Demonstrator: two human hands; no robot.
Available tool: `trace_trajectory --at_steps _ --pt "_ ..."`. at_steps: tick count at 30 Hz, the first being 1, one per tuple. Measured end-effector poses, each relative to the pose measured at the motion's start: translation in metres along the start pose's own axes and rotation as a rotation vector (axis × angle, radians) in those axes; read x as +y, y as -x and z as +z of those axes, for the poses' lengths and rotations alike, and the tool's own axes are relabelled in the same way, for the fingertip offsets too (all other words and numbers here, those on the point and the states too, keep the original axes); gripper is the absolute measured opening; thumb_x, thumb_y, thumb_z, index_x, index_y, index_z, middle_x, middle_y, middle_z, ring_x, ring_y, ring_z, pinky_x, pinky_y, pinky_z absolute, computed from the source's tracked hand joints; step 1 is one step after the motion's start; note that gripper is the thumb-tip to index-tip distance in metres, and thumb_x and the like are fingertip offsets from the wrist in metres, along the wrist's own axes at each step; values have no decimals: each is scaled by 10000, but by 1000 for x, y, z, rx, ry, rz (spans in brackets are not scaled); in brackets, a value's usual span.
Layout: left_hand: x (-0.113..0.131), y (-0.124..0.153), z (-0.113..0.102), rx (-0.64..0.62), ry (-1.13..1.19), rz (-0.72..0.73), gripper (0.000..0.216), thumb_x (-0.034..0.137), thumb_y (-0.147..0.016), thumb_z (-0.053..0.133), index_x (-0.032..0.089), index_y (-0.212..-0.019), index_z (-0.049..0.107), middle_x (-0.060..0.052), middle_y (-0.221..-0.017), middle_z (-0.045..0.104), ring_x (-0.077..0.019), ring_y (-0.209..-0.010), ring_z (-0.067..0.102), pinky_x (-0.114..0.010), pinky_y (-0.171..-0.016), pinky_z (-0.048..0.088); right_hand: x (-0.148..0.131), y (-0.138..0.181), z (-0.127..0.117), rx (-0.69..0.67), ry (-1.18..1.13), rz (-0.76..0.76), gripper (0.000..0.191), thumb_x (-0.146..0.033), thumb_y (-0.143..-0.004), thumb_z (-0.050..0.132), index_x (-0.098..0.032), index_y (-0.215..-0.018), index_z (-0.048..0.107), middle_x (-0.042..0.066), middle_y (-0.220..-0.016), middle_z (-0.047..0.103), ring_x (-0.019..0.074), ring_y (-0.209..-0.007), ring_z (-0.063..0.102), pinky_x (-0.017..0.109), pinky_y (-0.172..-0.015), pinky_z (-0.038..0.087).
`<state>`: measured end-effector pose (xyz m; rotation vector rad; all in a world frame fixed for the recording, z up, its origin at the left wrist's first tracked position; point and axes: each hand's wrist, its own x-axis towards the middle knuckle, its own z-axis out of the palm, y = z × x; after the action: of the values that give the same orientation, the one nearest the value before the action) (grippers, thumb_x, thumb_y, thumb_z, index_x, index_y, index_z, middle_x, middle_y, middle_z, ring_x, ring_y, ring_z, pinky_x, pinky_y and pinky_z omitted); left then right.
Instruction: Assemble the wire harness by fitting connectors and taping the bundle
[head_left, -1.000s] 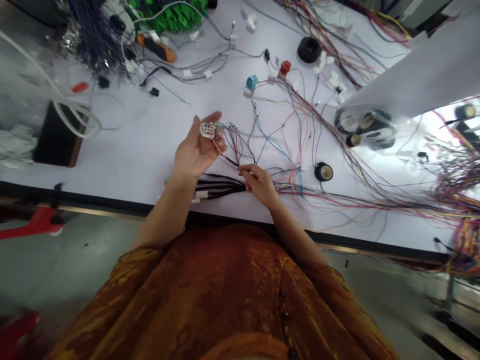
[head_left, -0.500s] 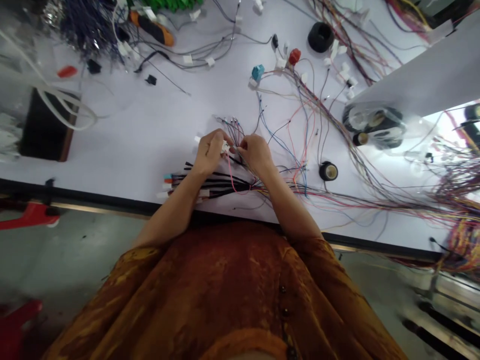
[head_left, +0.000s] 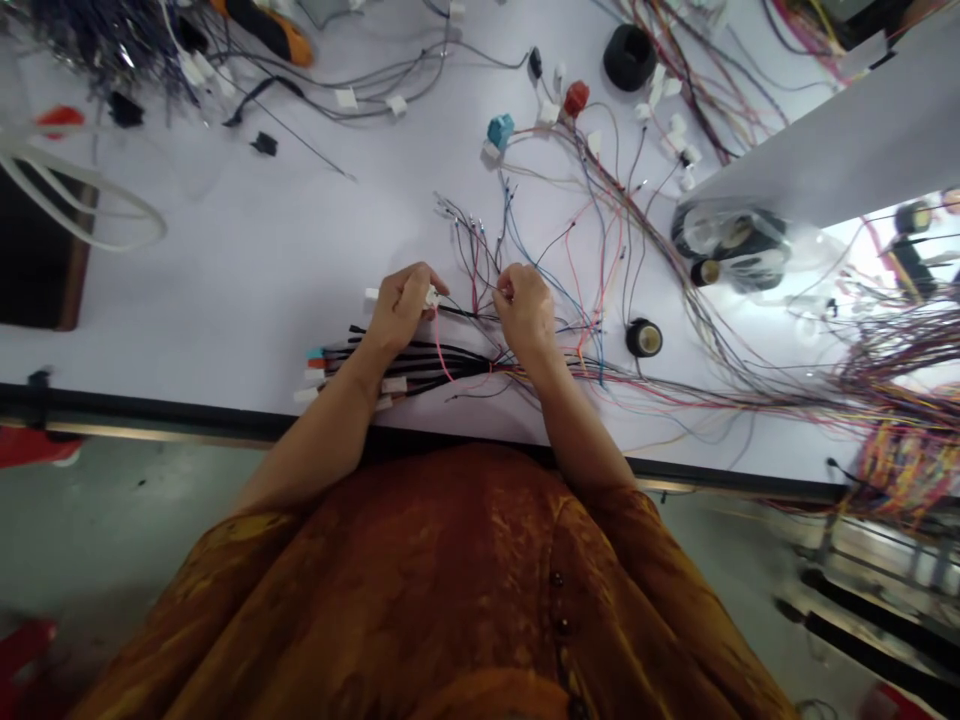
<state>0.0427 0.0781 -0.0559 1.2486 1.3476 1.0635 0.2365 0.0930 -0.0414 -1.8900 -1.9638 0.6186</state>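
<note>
Left hand [head_left: 400, 308] pinching a small white plastic connector [head_left: 432, 297], just beyond the black-sleeved wire bundle [head_left: 469, 362], long axis hidden, thin pink wire [head_left: 441, 347] curving nearward. Right hand [head_left: 504, 290]: fingertips together, catch unclear. Bare white tabletop [head_left: 300, 230] beyond the left; black front edge [head_left: 225, 412] close; rightward, clear plastic bag [head_left: 697, 232] holding dark rolls [head_left: 750, 235].

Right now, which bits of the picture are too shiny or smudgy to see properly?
In the head view, glare whitens the right edge behind the tangled wires; in the head view, the clear plastic bag has pale shiny patches; also in the head view, the red thing at lower left is smudgy, while the left hand and right hand look clearer.
</note>
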Motion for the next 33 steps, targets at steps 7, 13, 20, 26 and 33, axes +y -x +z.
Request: trace_trajectory --at_steps 7,13,20,26,33 --pt "-6 -4 -3 -3 109 -4 527 651 -929 500 202 -698 651 -14 -523 555 -123 -451 464 -264 -479 376 -19 -25 0 -133 -52 -26 128 -208 -913 583 -161 -884 698 70 -905 698 198 -879 619 338 -850 474" --pt "-4 -3 -3 -44 88 15 527 585 -972 458 182 -688 644 -16 -508 526 -118 -451 439 -252 -469 376 -24 -44 19 -101 5 41 81 -155 -858 608 -167 -827 681 85 -910 699 215 -913 623 358 -859 484" --pt "-2 -5 -8 -37 126 -49 488 587 -991 449 172 -865 672 -28 -633 587 -134 -575 576 -242 -565 466 -20 -33 10 -62 -552 -115 83 -141 -870 558 -202 -813 553 -22 -780 600 107 -745 583 267 -742 500" --pt "-1 -8 -9 3 263 -78 527 674 -975 443 192 -901 643 -6 -651 564 -124 -588 607 -239 -614 532 -31 -28 2 -191 -888 -185 126 -315 -952 558 -215 -877 536 -27 -780 622 74 -700 599 220 -663 500" --pt "2 -16 -6 41 472 -141 594 733 -967 383 203 -856 627 19 -569 494 -107 -482 526 -262 -597 558 -51 -13 2 -161 -832 -241 128 -283 -928 596 -204 -830 575 -66 -630 490 52 -535 394 213 -513 319"
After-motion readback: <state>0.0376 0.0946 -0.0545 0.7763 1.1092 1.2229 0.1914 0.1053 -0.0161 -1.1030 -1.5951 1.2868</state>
